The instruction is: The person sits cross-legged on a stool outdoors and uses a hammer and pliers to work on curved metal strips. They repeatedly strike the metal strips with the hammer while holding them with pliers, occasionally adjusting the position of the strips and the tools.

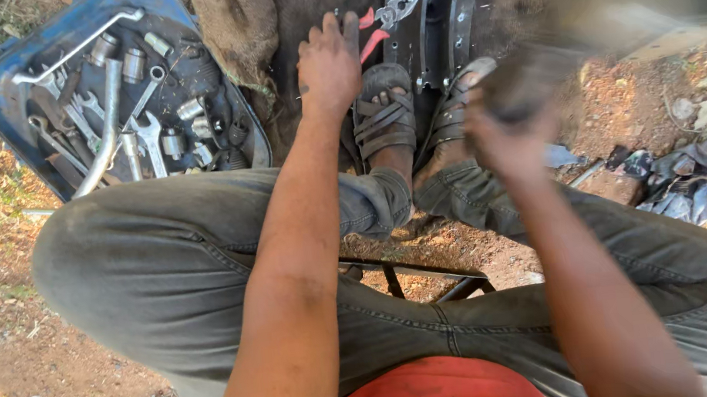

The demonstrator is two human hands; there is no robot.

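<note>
The blue tray (2,91) of wrenches and sockets lies at ten o'clock on the dirt ground (29,364). Dark metal rails (438,6) run toward twelve o'clock, past the sandalled feet. The left hand (329,63) reaches out, fingers spread open, toward the red-handled pliers (379,21) lying just beyond its fingertips at twelve o'clock. The right hand (508,125), at two o'clock, is blurred; its grip cannot be told.
</note>
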